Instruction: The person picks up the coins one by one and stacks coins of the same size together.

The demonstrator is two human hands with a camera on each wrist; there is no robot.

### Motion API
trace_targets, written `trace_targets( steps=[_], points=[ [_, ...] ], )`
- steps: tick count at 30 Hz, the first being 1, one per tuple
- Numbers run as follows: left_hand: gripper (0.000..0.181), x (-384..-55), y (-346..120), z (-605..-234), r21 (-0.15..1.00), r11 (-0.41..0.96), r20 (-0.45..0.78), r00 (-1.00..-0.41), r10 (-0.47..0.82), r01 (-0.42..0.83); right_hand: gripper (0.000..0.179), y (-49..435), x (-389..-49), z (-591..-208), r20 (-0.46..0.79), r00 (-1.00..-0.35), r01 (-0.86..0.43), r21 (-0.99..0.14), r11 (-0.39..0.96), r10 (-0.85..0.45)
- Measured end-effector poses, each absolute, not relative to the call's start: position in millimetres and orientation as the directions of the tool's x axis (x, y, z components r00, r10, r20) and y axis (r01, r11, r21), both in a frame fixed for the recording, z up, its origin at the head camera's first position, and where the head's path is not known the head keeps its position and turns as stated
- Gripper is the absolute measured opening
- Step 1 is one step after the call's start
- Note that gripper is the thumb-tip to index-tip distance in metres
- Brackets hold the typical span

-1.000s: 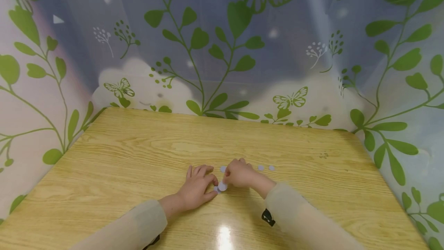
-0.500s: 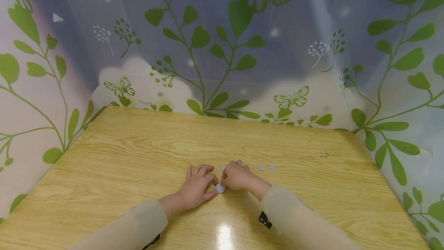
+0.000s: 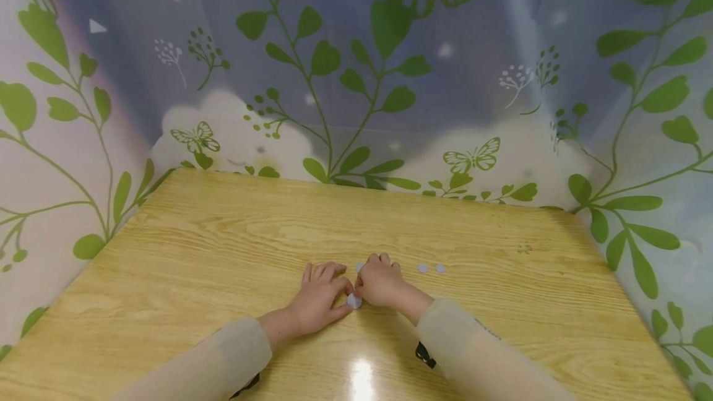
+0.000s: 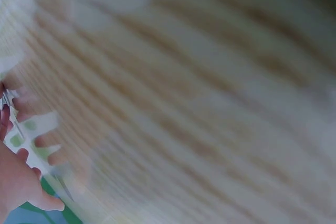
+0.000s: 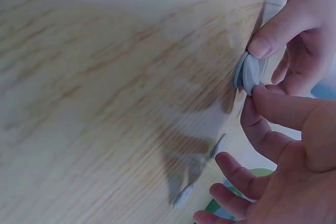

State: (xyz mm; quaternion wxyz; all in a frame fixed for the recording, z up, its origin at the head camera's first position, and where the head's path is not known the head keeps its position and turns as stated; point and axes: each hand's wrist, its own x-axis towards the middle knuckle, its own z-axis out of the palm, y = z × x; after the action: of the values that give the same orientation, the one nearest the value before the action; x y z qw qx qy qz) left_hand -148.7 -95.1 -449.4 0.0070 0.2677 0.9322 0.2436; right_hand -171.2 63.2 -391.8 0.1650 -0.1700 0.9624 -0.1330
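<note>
Discs [image 3: 354,302]: five visible; right hand [image 3: 381,281] pinches one, left hand [image 3: 320,300] another; three lie beyond.

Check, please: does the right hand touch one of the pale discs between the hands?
Touching. The right wrist view shows it: the right hand pinches the edge of the nearer pale disc between thumb and index finger.
</note>
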Motion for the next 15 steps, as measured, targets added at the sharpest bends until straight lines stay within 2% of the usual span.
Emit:
trace_targets(
  steps=[15],
  points=[
    [0.018,-147.5,-96.5,-447.6,0.444,0.735,0.117,-0.847,0.519,0.512,0.014,62.3,-172.4,-398.7,-0.247,-0.893,-0.307,-0.278,0.910,-0.376]
  ],
)
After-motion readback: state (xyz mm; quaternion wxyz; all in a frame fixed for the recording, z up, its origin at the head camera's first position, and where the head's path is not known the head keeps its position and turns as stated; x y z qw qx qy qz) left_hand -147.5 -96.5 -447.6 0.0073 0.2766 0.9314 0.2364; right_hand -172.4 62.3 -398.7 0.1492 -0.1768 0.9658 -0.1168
